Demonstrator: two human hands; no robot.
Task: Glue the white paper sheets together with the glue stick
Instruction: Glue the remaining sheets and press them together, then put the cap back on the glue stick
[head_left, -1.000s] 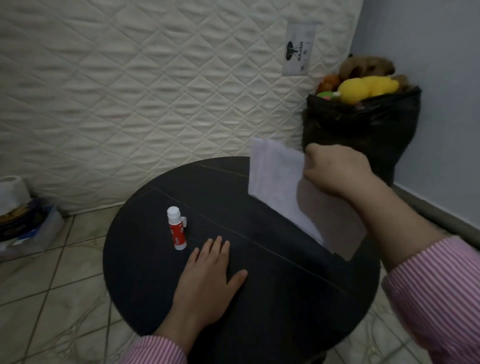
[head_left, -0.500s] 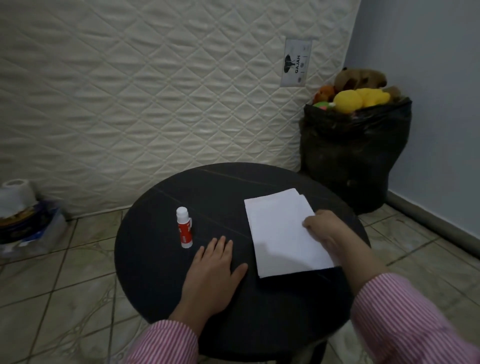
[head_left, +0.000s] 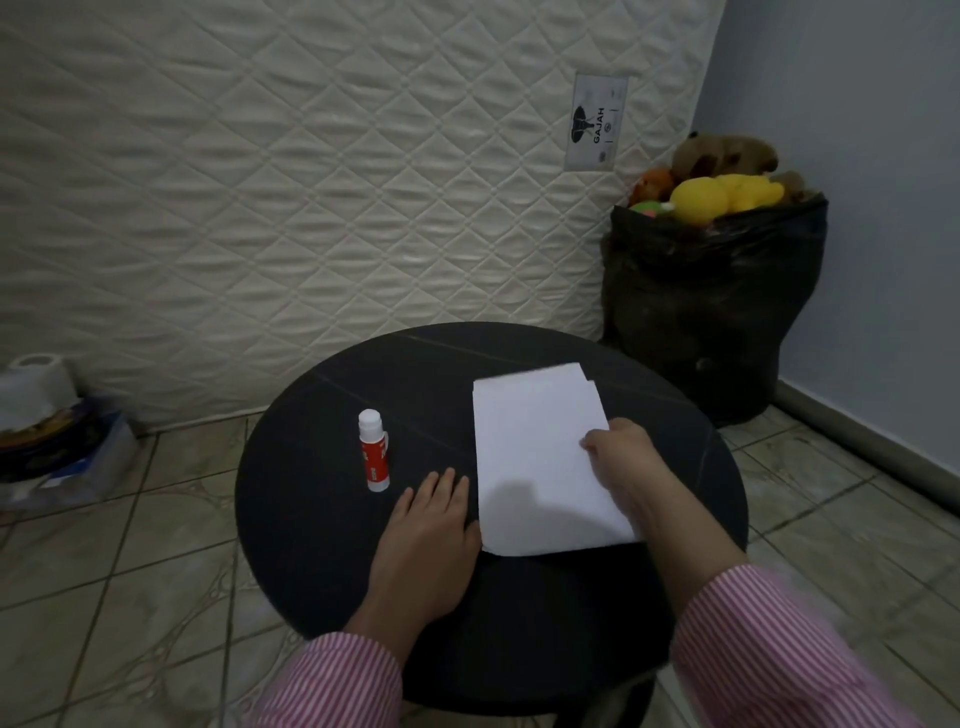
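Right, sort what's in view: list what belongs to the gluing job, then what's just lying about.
For the job:
white paper sheets
glue stick
right hand, resting on the sheets
left hand, flat on the round black table

Just lying about:
black bag of soft toys
tissue roll on the floor clutter

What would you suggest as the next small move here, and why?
Probably the left hand should reach for the glue stick: it stands capped just beyond those fingers, while the right hand rests on the paper sheets, flat on the table.
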